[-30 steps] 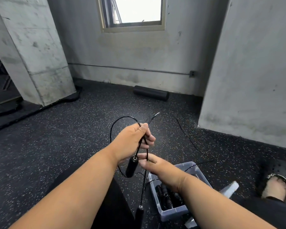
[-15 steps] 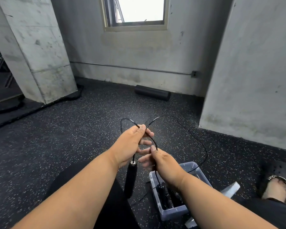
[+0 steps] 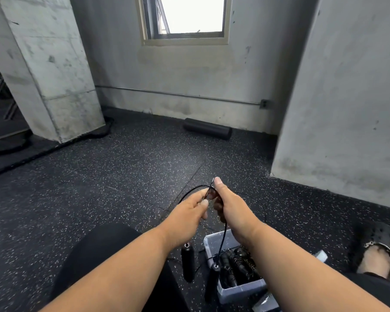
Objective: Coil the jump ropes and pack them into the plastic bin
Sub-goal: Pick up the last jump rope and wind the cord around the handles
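Observation:
Both hands hold one thin black jump rope (image 3: 223, 233) above the floor. My left hand (image 3: 187, 215) and my right hand (image 3: 229, 204) pinch the gathered cord together, fingertips touching, with a small loop arching left of them. Two black handles hang below: one (image 3: 188, 262) under my left wrist, the other (image 3: 212, 280) on a strand dropping from my right hand. The clear plastic bin (image 3: 239, 291) sits on the floor under my right forearm, with other black ropes and handles inside.
A black foam roller (image 3: 207, 131) lies against the far wall. A concrete pillar (image 3: 47, 70) stands left and a concrete wall (image 3: 340, 97) rises right. My foot in a black clog (image 3: 376, 248) rests right of the bin, near the bin lid (image 3: 321, 255).
My hands have come together and risen. The wide loop of cord on the floor has been drawn in to a small loop. Both handles now hang side by side.

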A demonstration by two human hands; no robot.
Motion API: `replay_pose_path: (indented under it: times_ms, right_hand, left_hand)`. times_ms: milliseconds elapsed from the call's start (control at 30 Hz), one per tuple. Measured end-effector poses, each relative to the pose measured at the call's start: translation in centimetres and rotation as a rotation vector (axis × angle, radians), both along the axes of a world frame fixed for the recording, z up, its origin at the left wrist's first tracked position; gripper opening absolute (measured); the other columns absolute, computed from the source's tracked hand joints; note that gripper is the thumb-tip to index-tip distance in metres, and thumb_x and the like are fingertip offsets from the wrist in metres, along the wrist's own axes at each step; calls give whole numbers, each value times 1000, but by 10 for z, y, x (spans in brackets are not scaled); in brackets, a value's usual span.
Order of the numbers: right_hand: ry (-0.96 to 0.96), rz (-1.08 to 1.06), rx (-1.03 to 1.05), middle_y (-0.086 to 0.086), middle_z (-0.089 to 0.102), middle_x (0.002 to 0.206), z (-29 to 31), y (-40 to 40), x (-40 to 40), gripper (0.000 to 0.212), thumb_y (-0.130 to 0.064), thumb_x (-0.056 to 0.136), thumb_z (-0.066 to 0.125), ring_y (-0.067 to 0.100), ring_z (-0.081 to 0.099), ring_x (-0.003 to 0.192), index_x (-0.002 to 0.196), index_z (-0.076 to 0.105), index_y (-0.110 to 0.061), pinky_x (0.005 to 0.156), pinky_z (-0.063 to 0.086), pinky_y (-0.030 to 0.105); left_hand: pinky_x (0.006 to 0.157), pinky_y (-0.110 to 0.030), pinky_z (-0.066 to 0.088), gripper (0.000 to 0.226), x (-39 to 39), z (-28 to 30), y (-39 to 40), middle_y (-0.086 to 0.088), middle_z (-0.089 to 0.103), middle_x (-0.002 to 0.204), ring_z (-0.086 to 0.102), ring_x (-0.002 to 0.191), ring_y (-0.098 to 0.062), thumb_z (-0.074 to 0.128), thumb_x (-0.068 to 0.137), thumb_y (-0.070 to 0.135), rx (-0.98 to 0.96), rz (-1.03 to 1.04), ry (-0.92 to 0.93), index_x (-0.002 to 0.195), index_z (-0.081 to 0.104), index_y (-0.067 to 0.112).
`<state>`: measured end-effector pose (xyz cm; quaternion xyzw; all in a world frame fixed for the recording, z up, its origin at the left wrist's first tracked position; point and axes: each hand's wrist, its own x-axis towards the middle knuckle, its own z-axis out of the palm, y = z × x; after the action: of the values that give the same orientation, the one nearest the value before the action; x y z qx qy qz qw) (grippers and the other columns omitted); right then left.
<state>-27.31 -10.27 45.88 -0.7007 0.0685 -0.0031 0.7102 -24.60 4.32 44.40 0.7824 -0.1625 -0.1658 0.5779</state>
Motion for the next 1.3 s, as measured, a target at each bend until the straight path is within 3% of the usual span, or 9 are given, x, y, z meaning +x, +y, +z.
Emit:
replay_pose_path:
  times_ms: [167,267,400,567,700,800,1000,1133,1300]
  right_hand:
    - [120,-90,30,2,57,76,-1,0,5,39,-47,103,55,12,55,59,96,62,-9,52,45,27]
    - [96,-205,5,6,56,75,-3,0,9,33,-37,107,50,17,52,60,94,63,-9,51,42,27]
    - [1,-222,-86,0,54,76,7,-7,11,30,-39,104,55,14,43,69,87,66,-17,68,36,34]
    - [-87,-129,379,-3,56,74,37,-9,17,25,-27,107,54,7,47,62,89,65,-13,61,37,24]
    - [-110,-21,646,-1,55,72,62,-12,21,28,-30,108,48,10,50,61,87,59,-16,62,43,24]
    - [-171,-12,613,-1,49,70,70,-14,22,29,-34,110,44,12,43,60,88,56,-18,61,40,25]
    - [-137,49,287,8,69,109,45,-32,11,56,-60,100,44,21,61,99,129,67,-18,91,44,40]
    - [5,189,150,5,70,127,-17,-27,-9,55,-47,87,55,25,62,115,138,59,-27,113,39,52]
    - [181,396,10,9,73,119,-56,-9,-28,41,-46,85,69,23,68,107,121,71,-26,100,50,42]
  left_hand:
    - [88,-29,53,46,-14,-5,-6,-1,73,119,67,87,-12,45,113,29,240,-140,-223,158,41,39]
    - [69,-27,52,39,-9,-15,-6,4,73,96,57,73,-10,51,111,26,168,-110,-157,140,48,52]
    - [63,-27,44,13,8,-35,0,4,62,75,51,65,-13,62,106,19,106,-53,13,116,70,23]
    - [69,-16,45,35,1,-37,-1,9,67,93,58,72,4,59,106,38,425,-155,-12,140,58,31]
    - [87,-25,47,25,3,-41,-3,5,62,110,66,97,-11,51,107,47,559,-169,-105,109,74,36]
    - [73,-28,50,44,5,-34,-2,0,63,96,63,80,-12,44,111,43,488,-98,-131,85,74,26]
    - [74,-33,49,45,10,-22,6,-1,65,87,57,76,-16,41,113,40,217,-17,-24,87,72,20]
    - [54,-20,46,40,14,-10,4,-2,65,77,56,58,-5,40,114,30,-67,75,90,93,68,11]
    - [67,-31,53,40,18,-10,4,-8,77,92,66,77,-16,42,114,35,-241,129,254,93,69,15]
